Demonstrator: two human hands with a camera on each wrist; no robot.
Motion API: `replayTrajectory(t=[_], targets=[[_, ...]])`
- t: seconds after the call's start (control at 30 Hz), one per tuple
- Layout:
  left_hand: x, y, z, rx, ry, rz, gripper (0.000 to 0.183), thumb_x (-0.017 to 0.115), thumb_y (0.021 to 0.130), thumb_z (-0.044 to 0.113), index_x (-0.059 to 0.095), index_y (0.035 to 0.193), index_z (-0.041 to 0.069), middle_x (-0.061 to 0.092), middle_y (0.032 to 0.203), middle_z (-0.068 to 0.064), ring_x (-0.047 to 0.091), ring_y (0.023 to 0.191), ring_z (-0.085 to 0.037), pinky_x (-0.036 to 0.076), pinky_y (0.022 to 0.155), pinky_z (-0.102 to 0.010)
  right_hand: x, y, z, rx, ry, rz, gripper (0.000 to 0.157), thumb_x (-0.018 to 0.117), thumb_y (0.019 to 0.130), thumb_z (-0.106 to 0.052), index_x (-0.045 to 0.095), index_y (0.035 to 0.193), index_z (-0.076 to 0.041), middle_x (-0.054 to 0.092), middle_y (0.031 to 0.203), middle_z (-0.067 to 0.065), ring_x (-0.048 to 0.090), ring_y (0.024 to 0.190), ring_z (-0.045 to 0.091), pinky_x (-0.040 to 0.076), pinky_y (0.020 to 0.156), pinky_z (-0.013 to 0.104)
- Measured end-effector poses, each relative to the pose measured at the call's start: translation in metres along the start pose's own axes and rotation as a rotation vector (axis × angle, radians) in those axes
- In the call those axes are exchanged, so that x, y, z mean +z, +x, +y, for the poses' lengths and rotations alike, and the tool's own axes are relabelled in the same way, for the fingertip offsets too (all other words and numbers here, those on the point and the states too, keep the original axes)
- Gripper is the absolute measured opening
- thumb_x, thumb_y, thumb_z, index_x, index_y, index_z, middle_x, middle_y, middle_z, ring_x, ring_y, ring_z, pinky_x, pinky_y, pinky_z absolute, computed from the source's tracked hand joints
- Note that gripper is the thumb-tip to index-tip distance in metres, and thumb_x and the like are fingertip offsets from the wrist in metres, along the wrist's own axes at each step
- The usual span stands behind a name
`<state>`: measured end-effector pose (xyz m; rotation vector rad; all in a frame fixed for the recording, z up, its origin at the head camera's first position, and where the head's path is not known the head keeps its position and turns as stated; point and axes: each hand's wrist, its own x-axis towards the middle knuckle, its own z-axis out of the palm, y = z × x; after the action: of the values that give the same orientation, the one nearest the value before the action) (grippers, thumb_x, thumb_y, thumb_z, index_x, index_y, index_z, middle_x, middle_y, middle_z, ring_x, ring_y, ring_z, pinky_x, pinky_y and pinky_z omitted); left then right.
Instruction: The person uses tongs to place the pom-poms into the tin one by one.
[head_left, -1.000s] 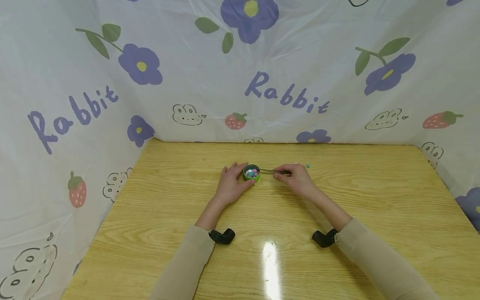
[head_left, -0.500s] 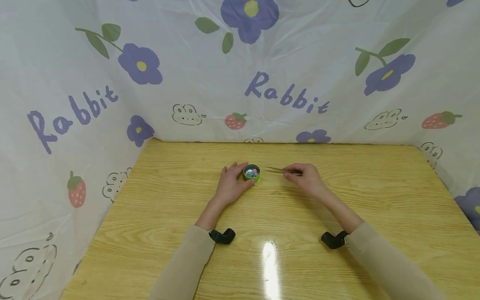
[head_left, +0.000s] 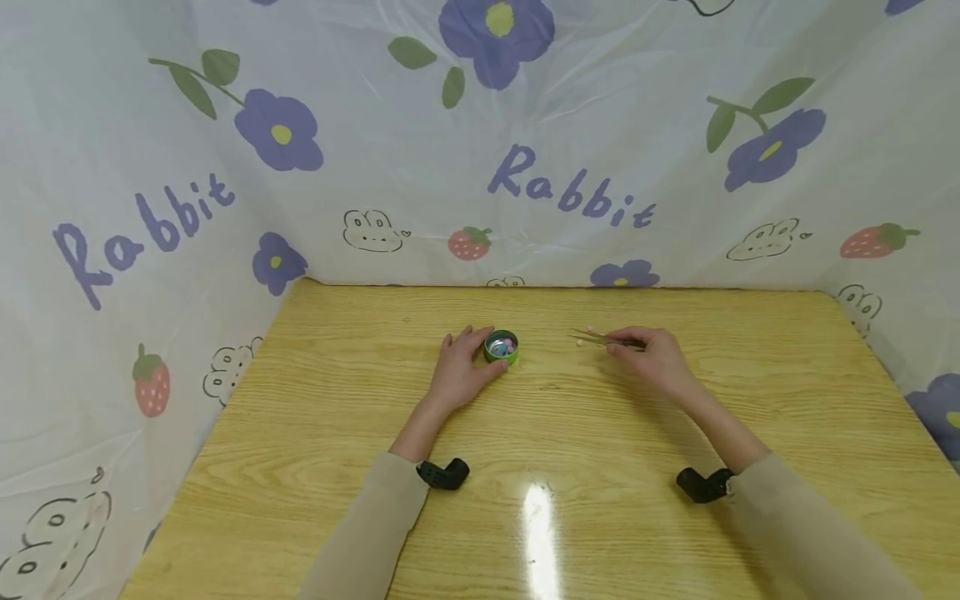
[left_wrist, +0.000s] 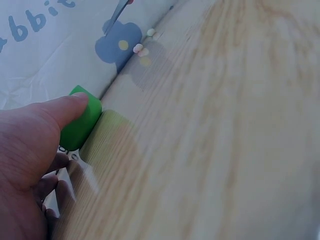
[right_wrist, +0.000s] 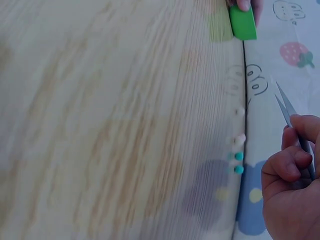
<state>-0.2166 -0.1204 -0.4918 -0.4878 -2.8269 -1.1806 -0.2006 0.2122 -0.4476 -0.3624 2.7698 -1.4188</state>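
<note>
My left hand (head_left: 459,367) holds a small round green container (head_left: 503,361) on the table, thumb on its near side and fingers around the far side. Pink and blue little balls (head_left: 507,343) lie inside it. My right hand (head_left: 656,362) pinches metal tweezers (head_left: 592,336), which point left toward the container. In the right wrist view the tips of the tweezers (right_wrist: 283,100) stand apart with nothing between them. Below them in the head view is a pale ball (head_left: 579,342); a pink ball (head_left: 590,327) lies just behind.
The right wrist view shows two teal balls (right_wrist: 239,162) and pale pink balls (right_wrist: 241,137) in a loose row on the wooden table (head_left: 480,517). A white printed cloth (head_left: 420,183) hangs along the back and sides of the table.
My right hand has drawn the tweezers from the container's rim rightward to the loose balls. The left hand stays on the container.
</note>
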Motion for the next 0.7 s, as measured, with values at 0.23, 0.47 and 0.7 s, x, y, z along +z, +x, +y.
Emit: replayTrajectory(t=[0.23,0.47,0.7], targets=[[0.002,0.001,0.001,-0.003,0.002,0.001,0.066,0.077,0.094,0.032,0.053,0.150,0.005,0.052,0.151,-0.017,0.032,0.149,-0.038,0.006,0.123,-0.057,-0.013,-0.004,0.013,0.050,-0.020,0.017,0.030,0.066,0.102,-0.013,0.070,0.124,0.006,0.070,0.118,0.025,0.066,0.110,0.041,0.053,0.072,0.022],[0.003,0.001,0.001,0.003,0.003,0.003,0.065,0.076,0.095,0.032,0.053,0.150,0.006,0.052,0.151,-0.017,0.032,0.149,-0.038,0.007,0.123,-0.057,-0.025,-0.009,0.028,0.079,-0.066,0.063,0.031,0.067,0.101,-0.014,0.071,0.123,0.007,0.069,0.118,0.026,0.064,0.112,0.042,0.051,0.078,0.024],[0.002,0.000,-0.001,0.011,0.010,0.010,0.066,0.076,0.095,0.032,0.052,0.150,0.005,0.053,0.150,-0.018,0.033,0.149,-0.039,0.007,0.123,-0.058,-0.032,-0.012,0.043,0.128,-0.092,0.101,0.032,0.065,0.102,-0.017,0.070,0.123,0.008,0.069,0.116,0.026,0.065,0.099,0.030,0.049,0.071,0.021]])
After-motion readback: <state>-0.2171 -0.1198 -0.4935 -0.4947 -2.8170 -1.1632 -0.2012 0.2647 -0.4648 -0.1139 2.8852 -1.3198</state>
